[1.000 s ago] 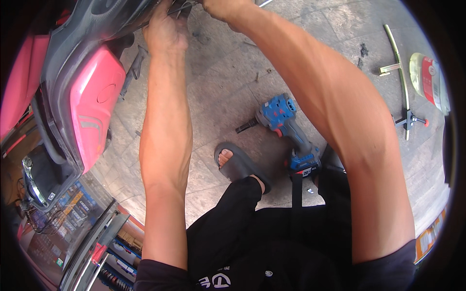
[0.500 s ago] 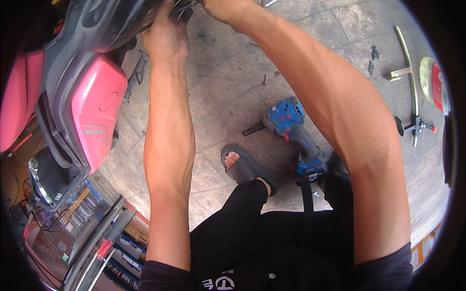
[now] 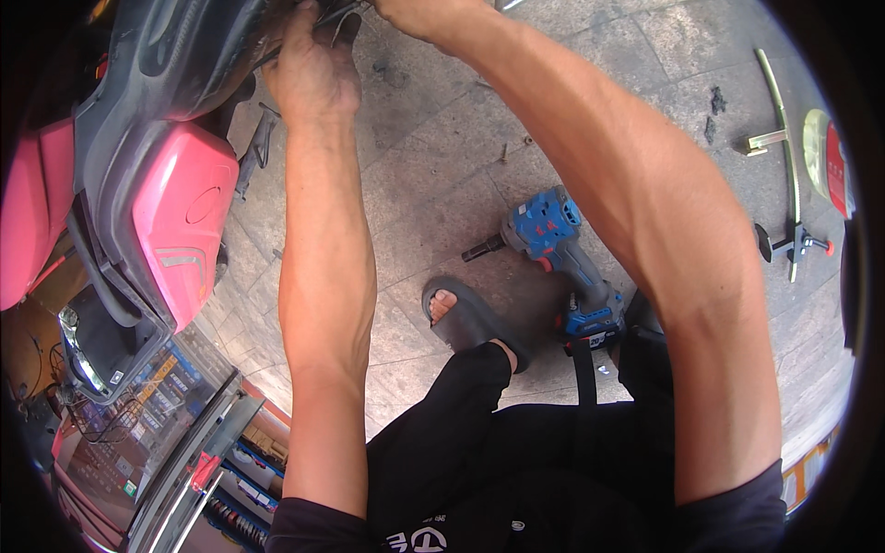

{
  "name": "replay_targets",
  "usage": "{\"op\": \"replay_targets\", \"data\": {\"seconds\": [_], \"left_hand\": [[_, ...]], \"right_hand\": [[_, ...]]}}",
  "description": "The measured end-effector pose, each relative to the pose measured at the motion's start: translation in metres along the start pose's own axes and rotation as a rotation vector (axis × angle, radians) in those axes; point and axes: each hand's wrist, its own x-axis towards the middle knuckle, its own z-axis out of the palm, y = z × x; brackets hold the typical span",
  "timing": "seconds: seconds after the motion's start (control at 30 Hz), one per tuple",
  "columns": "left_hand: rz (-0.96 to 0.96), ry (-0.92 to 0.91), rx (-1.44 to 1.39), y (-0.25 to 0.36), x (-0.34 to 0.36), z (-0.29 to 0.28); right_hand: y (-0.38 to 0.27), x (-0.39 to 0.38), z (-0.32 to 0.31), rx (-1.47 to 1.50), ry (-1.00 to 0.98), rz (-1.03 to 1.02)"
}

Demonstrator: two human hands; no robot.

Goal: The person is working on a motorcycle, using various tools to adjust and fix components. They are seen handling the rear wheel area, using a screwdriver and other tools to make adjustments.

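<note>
At the top edge, my left hand (image 3: 313, 78) reaches up into the dark plastic underside (image 3: 207, 41) of a pink scooter (image 3: 184, 221), its fingers bent around thin dark cables or a panel edge, partly hidden. My right hand (image 3: 415, 17) is beside it at the very top, its fingers mostly out of sight. A blue cordless impact wrench (image 3: 544, 221) with a black socket lies on the floor between my forearms, near my sandaled foot (image 3: 456, 318).
A metal bar tool with a clamp (image 3: 788, 237) and a plastic jug with red label (image 3: 827, 161) lie at the right. Small dark scraps (image 3: 716, 101) are on the tiled floor (image 3: 433, 175). At lower left are a glass display case (image 3: 138, 442) and scooter parts (image 3: 92, 355).
The scooter, wrench and floor items appear slightly lower and further right as the view shifts. My hands stay at the scooter's underside, the left fingers shifting slightly.
</note>
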Motion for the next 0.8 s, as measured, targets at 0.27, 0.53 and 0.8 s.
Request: {"op": "replay_targets", "data": {"seconds": [0.27, 0.53, 0.8], "left_hand": [[0.026, -0.081, -0.061, 0.000, 0.003, -0.002], [0.050, -0.093, -0.088, 0.002, 0.001, 0.001], [0.042, -0.151, -0.066, 0.005, 0.001, 0.003]], "right_hand": [[-0.005, 0.000, 0.003, 0.022, 0.006, 0.043], [-0.010, -0.001, 0.000, 0.003, 0.018, 0.040], [-0.017, 0.006, -0.005, -0.001, -0.028, 0.050]]}}
